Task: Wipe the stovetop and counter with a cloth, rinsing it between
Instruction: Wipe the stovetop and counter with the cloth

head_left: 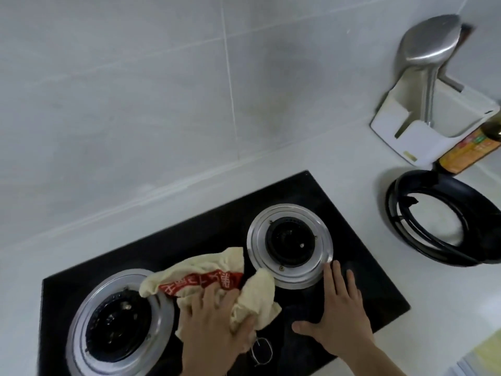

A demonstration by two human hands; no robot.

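Both hands lay on the stovetop [339, 229]: left hand [217, 318] clutching the cloth [206, 267], right hand [339, 305] flat beside it, fingers spread.

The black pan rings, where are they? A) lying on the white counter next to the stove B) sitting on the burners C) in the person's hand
A: the black pan rings lie stacked on the white counter to the right of the stovetop, while both burners are bare and the hands hold none.
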